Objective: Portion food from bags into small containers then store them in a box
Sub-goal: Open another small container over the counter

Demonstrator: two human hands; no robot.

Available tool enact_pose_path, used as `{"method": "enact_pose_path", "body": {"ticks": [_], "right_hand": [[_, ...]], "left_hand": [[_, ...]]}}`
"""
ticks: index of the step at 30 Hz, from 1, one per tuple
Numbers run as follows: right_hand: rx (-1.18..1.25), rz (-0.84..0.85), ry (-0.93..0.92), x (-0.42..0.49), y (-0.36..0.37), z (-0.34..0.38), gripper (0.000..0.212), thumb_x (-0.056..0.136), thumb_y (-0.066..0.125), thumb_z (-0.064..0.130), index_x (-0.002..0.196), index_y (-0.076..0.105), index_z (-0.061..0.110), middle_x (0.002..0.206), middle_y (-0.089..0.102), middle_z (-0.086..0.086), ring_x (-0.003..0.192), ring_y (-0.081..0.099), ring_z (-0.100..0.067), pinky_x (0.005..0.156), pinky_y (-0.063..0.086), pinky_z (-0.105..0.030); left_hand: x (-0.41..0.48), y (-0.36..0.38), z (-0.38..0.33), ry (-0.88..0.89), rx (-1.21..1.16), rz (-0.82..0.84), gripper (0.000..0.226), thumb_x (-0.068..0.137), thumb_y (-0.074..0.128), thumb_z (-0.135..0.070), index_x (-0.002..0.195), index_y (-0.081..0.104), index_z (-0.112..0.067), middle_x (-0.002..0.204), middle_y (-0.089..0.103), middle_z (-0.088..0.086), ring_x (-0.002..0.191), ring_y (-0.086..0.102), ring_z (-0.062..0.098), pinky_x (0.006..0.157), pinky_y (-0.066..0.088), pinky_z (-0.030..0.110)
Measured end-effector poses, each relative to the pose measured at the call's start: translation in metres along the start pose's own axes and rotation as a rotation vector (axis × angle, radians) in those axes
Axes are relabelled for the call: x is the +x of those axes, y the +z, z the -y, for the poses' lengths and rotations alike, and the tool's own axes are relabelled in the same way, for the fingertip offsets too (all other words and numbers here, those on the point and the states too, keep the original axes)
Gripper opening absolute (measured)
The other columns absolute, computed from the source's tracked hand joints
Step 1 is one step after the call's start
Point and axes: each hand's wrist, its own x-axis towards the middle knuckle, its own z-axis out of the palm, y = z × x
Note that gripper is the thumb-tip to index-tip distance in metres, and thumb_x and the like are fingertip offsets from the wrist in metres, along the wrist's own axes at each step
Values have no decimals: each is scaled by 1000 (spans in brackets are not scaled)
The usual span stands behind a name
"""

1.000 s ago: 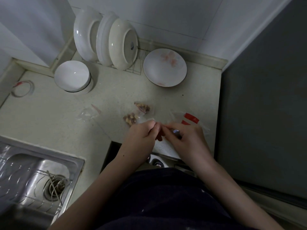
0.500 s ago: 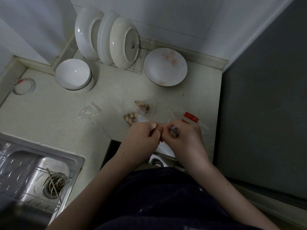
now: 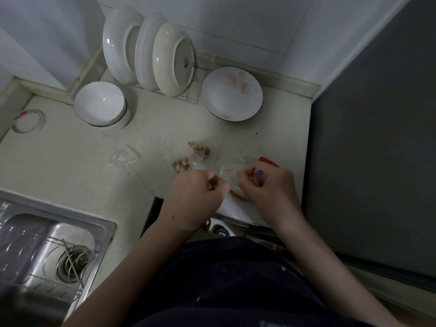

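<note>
A small clear zip bag [image 3: 230, 178] with a red seal line is stretched between my two hands near the counter's front edge. My left hand [image 3: 197, 197] is closed, pinching its left side, with something small and brown in the fingers. My right hand [image 3: 269, 188] pinches the right side. Just beyond them lie two small clear bags filled with nuts [image 3: 181, 164] [image 3: 201, 149]. A larger bag with a red strip [image 3: 267, 160] lies partly hidden under my right hand. An empty clear bag [image 3: 122, 158] lies to the left.
A white bowl [image 3: 100, 103] and a flowered plate [image 3: 232, 93] sit at the back, with upright plates in a wire rack [image 3: 151, 50]. A steel sink [image 3: 47, 246] is at the lower left. A dark appliance wall [image 3: 377, 138] bounds the right. A tape ring [image 3: 28, 120] lies far left.
My hands have drawn apart, and the small clear bag now shows spread between them. The view has shifted slightly.
</note>
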Motion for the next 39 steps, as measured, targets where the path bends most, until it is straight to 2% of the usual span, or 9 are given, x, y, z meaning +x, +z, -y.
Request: {"method": "enact_pose_path", "body": {"ticks": [10, 13, 16, 18, 22, 28, 33, 36, 39], "right_hand": [[-245, -1, 21, 7, 2, -8, 21, 79, 63, 18, 66, 58, 2, 59, 55, -15, 50, 44, -17, 51, 44, -38], [-131, 15, 43, 7, 0, -9, 18, 76, 64, 13, 65, 59, 0, 60, 57, -20, 50, 49, -23, 51, 45, -36], [28, 45, 91, 9, -4, -8, 18, 74, 67, 8, 61, 60, -1, 60, 58, -24, 55, 55, -35, 55, 49, -41], [116, 99, 101, 10, -5, -7, 22, 75, 66, 5, 59, 57, -8, 55, 52, -26, 50, 46, -26, 51, 41, -41], [253, 178, 144, 8, -5, -7, 19, 77, 67, 7, 63, 61, -7, 54, 53, -17, 49, 43, -19, 52, 35, -34], [355, 148, 183, 9, -8, -5, 17, 82, 71, 27, 67, 69, 19, 58, 61, -2, 53, 56, -13, 56, 47, -34], [550, -24, 261, 15, -25, -8, 37, 101, 42, 31, 74, 60, 15, 49, 49, 10, 49, 48, -7, 57, 43, -24], [504, -170, 145, 17, -42, -9, 42, 102, 38, 29, 69, 62, 20, 68, 63, 7, 69, 59, -8, 74, 47, -29], [258, -307, -69, 17, -52, -9, 37, 101, 36, 28, 77, 64, 28, 99, 52, 5, 92, 52, 4, 86, 38, -11]], "left_hand": [[-5, 0, 2, 162, 391, -210, 34, 79, 64, -28, 55, 41, -21, 48, 32, -11, 44, 42, 14, 45, 18, 20], [-3, 3, 7, 273, 180, -172, 22, 78, 75, -32, 84, 57, -20, 80, 55, -8, 73, 59, 15, 59, 41, 24], [1, 5, 14, 312, 11, 10, 76, 73, 76, -44, 135, 46, -11, 129, 53, 4, 118, 52, 15, 99, 45, 31], [2, 8, 15, 348, -9, 68, 92, 70, 73, -52, 145, 38, -12, 141, 48, 3, 130, 44, 16, 110, 37, 36], [4, 11, 19, 374, -12, 11, 85, 69, 76, -48, 140, 45, -12, 133, 54, 1, 123, 49, 15, 105, 43, 44], [4, 10, 22, 416, -44, -91, 63, 77, 67, -48, 125, 57, -8, 115, 61, -1, 108, 52, 3, 96, 42, 18], [2, 9, 27, 375, -103, -89, 56, 77, 67, -48, 118, 62, -10, 108, 59, -11, 104, 57, 3, 92, 40, 11], [2, 11, 30, 338, -132, -71, 54, 77, 67, -49, 118, 61, -14, 104, 61, -12, 101, 58, 4, 90, 42, 10], [3, 12, 34, 300, -147, -64, 54, 77, 66, -51, 118, 60, -17, 99, 61, -9, 98, 59, 8, 86, 47, 19]]}}
